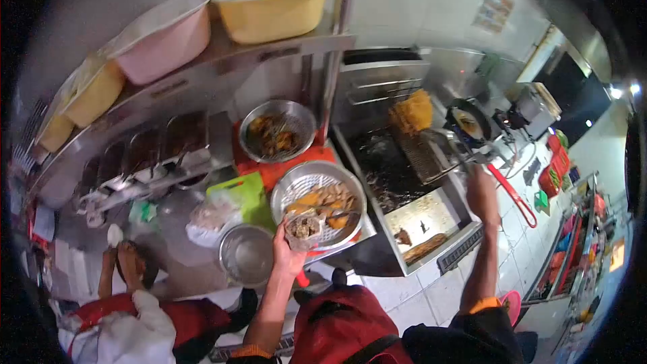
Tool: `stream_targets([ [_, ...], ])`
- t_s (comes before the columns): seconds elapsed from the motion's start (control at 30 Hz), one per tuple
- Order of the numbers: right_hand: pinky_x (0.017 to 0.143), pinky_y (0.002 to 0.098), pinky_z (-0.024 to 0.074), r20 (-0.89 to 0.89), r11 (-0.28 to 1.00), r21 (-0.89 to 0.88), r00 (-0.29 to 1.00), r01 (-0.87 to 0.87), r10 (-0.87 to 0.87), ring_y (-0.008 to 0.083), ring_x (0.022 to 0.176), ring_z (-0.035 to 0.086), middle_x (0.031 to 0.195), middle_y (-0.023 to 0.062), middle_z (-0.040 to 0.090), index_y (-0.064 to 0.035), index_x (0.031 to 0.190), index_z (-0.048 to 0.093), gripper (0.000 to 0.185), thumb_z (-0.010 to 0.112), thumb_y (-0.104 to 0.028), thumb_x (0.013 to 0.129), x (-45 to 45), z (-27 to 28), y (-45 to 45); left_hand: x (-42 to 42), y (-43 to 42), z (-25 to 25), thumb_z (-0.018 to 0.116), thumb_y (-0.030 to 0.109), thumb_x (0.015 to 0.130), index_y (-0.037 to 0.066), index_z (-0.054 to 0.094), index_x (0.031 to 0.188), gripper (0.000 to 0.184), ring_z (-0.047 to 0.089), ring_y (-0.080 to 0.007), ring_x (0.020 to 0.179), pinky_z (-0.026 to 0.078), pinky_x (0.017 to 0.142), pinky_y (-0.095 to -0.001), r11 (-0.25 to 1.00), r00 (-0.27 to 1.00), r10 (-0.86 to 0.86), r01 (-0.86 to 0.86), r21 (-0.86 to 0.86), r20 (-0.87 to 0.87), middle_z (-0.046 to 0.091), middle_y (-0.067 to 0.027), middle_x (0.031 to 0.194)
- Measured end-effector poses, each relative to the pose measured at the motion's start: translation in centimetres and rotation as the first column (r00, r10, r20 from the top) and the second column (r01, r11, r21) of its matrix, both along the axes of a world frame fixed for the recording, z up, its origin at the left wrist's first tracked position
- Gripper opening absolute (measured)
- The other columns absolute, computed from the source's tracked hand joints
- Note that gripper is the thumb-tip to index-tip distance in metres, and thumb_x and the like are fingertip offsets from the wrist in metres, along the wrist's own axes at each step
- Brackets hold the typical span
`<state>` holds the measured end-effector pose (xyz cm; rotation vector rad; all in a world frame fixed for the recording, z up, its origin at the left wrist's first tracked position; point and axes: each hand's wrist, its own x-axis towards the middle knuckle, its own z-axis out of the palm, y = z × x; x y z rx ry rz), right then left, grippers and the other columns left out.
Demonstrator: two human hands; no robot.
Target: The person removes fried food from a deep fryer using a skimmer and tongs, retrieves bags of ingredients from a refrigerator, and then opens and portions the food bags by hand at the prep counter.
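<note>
My left hand [288,256] is closed round a small pale bag [304,229], its mouth showing chopped brown food. It is held at the near edge of a large perforated metal bowl [282,185] with fried pieces and a utensil in it. My right hand [482,195] is closed over the fryer's right side, on what look like metal tongs [445,141]; blur hides their exact shape. Beyond their tips, a golden fried slab [411,112] rests at the far end of a wire fryer basket [419,156]. The red loop handle [513,195] lies beside my right hand.
Dark oil fills the fryer [377,155]. Another metal bowl [278,109] of fried food stands behind, and a steel bowl [247,256] at left. A black pan [468,121] is at right. Tubs [273,17] line the shelf. A co-worker [128,317] works at far left.
</note>
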<state>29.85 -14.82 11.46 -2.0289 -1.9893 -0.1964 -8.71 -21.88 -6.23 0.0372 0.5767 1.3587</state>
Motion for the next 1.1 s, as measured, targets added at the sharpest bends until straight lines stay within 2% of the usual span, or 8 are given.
stream_targets([
  [0.13,0.076,0.0353,0.0463,-0.222,0.996,0.076,0.973,-0.053,0.069,0.0262,0.085,0.062,0.094,0.0199,0.062,0.0052,0.115,0.050,0.031,0.050,-0.010,0.087,-3.4,6.3,-7.8,-3.1,-4.1,-1.8,0.036,0.034,0.094,0.010,0.054,0.110,0.035,0.058,-0.0228,0.099,0.047,0.084,-0.0404,0.992,0.996,0.080,-0.083,0.094,0.039,0.060,-0.0060,0.107],
  [0.23,0.077,0.0313,0.0459,-0.669,0.968,-0.234,0.738,-0.088,-0.095,0.0210,0.092,0.060,0.099,0.0164,0.061,-0.0013,0.122,0.046,0.037,0.052,-0.005,0.086,-8.2,4.3,-8.1,-4.4,-5.5,-1.0,0.035,0.034,0.095,0.009,0.054,0.110,0.035,0.056,-0.0223,0.101,0.045,0.088,-0.0406,0.993,0.991,0.106,-0.109,-0.041,-0.080,0.059,-0.0071,0.109],
  [0.33,0.079,0.0325,0.0460,-0.654,0.922,0.195,0.657,-0.335,0.376,0.0230,0.095,0.060,0.100,0.0196,0.060,-0.0031,0.122,0.046,0.035,0.049,-0.004,0.087,-16.3,-6.3,-2.9,-4.9,-5.3,-2.0,0.038,0.034,0.095,0.006,0.054,0.109,0.035,0.056,-0.0203,0.102,0.043,0.092,-0.0378,0.987,0.981,0.154,-0.157,-0.022,-0.117,0.058,-0.0068,0.110],
  [0.5,0.064,0.0431,0.0441,-0.691,0.921,0.156,0.626,-0.358,0.360,0.0413,0.077,0.058,0.084,0.0268,0.058,-0.0006,0.118,0.041,0.034,0.050,-0.012,0.088,-26.5,-14.6,5.3,-4.6,-6.2,0.4,0.040,0.032,0.095,0.005,0.054,0.107,0.033,0.059,-0.0195,0.094,0.048,0.086,-0.0356,0.952,0.938,0.270,-0.294,-0.085,-0.219,0.061,-0.0081,0.103],
  [0.77,0.064,0.0440,0.0454,-0.601,0.931,0.068,0.729,-0.360,0.326,0.0359,0.074,0.061,0.078,0.0229,0.061,-0.0022,0.112,0.046,0.035,0.059,-0.014,0.082,-28.0,-20.4,9.7,-5.0,-4.8,2.3,0.047,0.031,0.093,0.007,0.057,0.084,0.028,0.059,-0.0126,0.072,0.049,0.066,-0.0302,0.861,0.796,0.396,-0.495,-0.117,-0.458,0.060,-0.0030,0.080],
  [0.87,0.075,0.0432,0.0456,-0.544,0.892,0.327,0.710,-0.311,0.447,0.0343,0.085,0.060,0.090,0.0222,0.062,0.0000,0.107,0.053,0.032,0.060,-0.016,0.081,-26.5,-19.8,7.0,-4.6,-2.9,1.1,0.048,0.033,0.093,0.006,0.053,0.077,0.032,0.055,-0.0113,0.068,0.047,0.062,-0.0299,0.866,0.768,0.420,-0.498,-0.039,-0.484,0.056,-0.0015,0.075],
  [0.97,0.086,0.0383,0.0427,-0.871,0.899,0.124,0.387,-0.420,0.302,0.0308,0.098,0.058,0.106,0.0184,0.060,-0.0010,0.107,0.059,0.038,0.060,-0.028,0.082,-25.6,-12.9,1.2,-2.6,0.2,2.9,0.048,0.032,0.093,0.004,0.054,0.079,0.032,0.055,-0.0122,0.070,0.047,0.063,-0.0299,0.898,0.772,0.406,-0.435,0.059,-0.490,0.056,-0.0031,0.077],
  [1.1,0.084,0.0374,0.0441,-0.720,0.784,0.247,0.434,-0.569,0.542,0.0263,0.102,0.055,0.105,0.0142,0.059,-0.0043,0.109,0.059,0.043,0.068,-0.028,0.075,-23.2,-4.7,-2.2,3.1,4.8,6.8,0.045,0.031,0.093,-0.004,0.058,0.095,0.038,0.055,-0.0162,0.074,0.045,0.067,-0.0309,0.921,0.606,0.388,-0.273,0.277,-0.695,0.060,-0.0082,0.084],
])
